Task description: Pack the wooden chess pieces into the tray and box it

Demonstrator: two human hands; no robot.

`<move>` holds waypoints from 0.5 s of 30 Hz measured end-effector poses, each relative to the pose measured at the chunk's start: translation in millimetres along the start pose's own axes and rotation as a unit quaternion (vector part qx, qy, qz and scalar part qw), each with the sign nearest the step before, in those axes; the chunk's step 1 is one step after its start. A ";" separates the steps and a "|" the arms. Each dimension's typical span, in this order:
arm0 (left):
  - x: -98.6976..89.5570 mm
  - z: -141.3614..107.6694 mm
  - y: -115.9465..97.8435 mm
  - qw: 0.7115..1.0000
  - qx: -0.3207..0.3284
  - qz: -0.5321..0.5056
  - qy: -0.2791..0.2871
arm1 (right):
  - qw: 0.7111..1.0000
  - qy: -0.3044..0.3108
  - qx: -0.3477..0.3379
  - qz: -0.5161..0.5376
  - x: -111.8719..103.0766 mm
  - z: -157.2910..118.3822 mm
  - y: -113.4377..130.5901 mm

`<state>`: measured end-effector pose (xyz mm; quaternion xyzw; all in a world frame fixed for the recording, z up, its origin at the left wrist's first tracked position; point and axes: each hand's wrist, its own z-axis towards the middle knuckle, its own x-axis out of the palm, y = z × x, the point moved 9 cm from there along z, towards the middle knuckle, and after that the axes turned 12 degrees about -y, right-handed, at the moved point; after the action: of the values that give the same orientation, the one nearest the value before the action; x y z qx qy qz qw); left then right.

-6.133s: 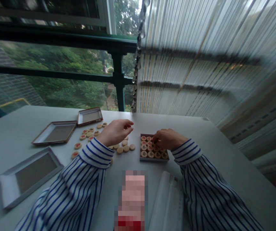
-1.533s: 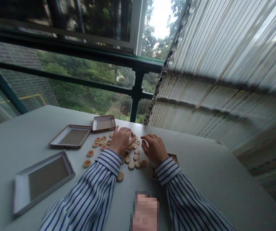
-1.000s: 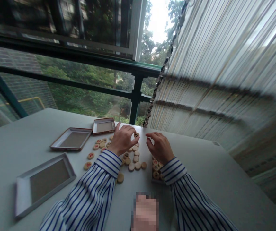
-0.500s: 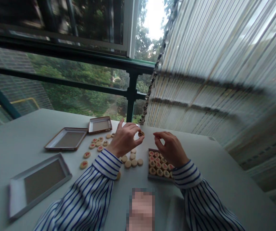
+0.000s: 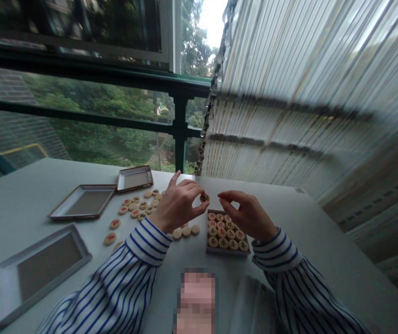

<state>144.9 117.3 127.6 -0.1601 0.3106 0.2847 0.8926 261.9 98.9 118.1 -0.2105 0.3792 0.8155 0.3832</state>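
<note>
Between thumb and index finger, my left hand [image 5: 178, 204] pinches a round wooden piece [image 5: 205, 198] with a dark character on it. Just right of it, my right hand [image 5: 249, 213] hovers over the back right of a grey box [image 5: 227, 252], fingertips pressed together; whether anything is between them cannot be made out. Rows of round pieces [image 5: 221, 233] with red and black characters fill the visible part of the box. Loose pieces [image 5: 135, 213] lie left of and partly behind my left hand. Some blank-faced pieces [image 5: 195, 229] are left of the box.
Three shallow trays or lids stand on the left of the white table [image 5: 108, 283]: a large grey one [image 5: 42, 273], a brown-edged one [image 5: 82, 202] and a smaller one [image 5: 135, 178]. Clear plastic [image 5: 254, 306] lies near the front edge. A bead curtain [image 5: 271, 93] hangs behind, right.
The view has shifted slightly, so the table things appear further left. My right hand sits a little further right of the box, uncovering more pieces. My left hand still pinches its piece.
</note>
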 end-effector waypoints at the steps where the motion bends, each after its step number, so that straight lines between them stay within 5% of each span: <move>1: 0.5 -0.2 -1.9 1.000 0.001 -0.004 0.003 | 1.000 0.002 0.007 0.014 0.6 0.0 -1.0; 15: 4.8 -1.8 -17.8 0.998 0.015 -0.059 0.018 | 0.998 0.013 0.035 0.056 -0.4 0.9 -5.7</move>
<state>158.0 104.5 125.1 -0.1697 0.3210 0.2243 0.9043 266.6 101.8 116.3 -0.1864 0.4234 0.8192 0.3391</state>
